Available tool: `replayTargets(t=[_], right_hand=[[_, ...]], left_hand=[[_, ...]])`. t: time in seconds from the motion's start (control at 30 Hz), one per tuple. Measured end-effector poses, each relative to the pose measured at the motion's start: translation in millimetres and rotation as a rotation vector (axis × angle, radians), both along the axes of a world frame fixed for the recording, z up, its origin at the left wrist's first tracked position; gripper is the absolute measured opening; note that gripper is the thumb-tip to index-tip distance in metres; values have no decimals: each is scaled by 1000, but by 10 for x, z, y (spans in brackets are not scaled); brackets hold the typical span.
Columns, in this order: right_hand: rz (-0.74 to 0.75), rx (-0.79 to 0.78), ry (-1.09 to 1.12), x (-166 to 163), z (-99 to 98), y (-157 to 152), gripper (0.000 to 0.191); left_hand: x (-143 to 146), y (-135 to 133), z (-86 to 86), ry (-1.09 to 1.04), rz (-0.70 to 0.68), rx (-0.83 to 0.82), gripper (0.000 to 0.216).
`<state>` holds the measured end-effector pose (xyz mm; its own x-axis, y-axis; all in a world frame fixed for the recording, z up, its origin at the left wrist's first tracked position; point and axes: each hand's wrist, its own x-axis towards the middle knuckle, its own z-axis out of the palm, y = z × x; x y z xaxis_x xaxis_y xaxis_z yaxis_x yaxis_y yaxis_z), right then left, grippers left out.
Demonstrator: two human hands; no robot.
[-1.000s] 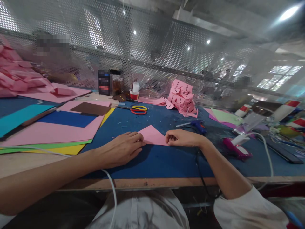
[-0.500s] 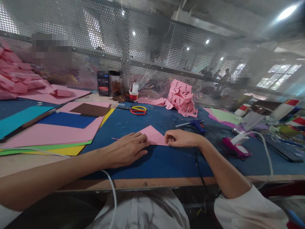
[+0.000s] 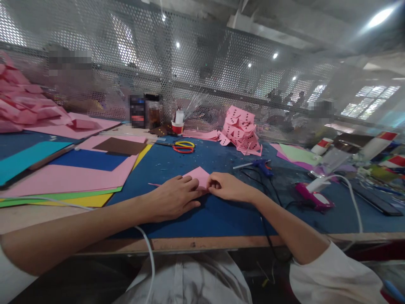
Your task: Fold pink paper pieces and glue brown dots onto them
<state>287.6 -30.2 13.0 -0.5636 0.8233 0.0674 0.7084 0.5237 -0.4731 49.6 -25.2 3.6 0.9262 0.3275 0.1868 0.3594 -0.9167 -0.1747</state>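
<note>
A piece of pink paper (image 3: 198, 173) lies on the blue work mat, its peak pointing away from me. My left hand (image 3: 173, 196) rests palm down over its left side, fingers pressing on the paper and thumb held apart. At the paper's right side, my right hand (image 3: 230, 186) has its fingers curled and pinched on the edge. Both hands cover much of the paper's lower part. A thin pink strip (image 3: 154, 184) pokes out beyond my left hand.
Yellow-and-red scissors (image 3: 183, 146) and a blue glue gun (image 3: 262, 166) lie beyond my hands. Dotted pink pieces (image 3: 239, 128) are piled at the back. Coloured sheets (image 3: 79, 181) spread to the left. A magenta device (image 3: 314, 197) and cables lie to the right.
My right hand has moved left, closer to my left hand, bringing the paper's right corner inward. The paper now shows narrower. My left hand has barely shifted.
</note>
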Motion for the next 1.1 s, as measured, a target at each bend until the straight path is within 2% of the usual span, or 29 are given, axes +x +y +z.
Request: replayTargets(t=[0.13,0.33,0.7,1.1], right_hand=[[19,-3,-21,16,5,22,17],[68,-96,-33,101,138,-3,23],[25,-264,-134,290,297,-23,24],[26,-337,-190,625,255,111,25]], left_hand=[[-7,-8,-3,-2,25,-2,38],[-30,0,-7,-6,36,-14,39],[-56,-2,-1,-17,28,-68,41],[-71,16,-18,-25,29,-87,42]])
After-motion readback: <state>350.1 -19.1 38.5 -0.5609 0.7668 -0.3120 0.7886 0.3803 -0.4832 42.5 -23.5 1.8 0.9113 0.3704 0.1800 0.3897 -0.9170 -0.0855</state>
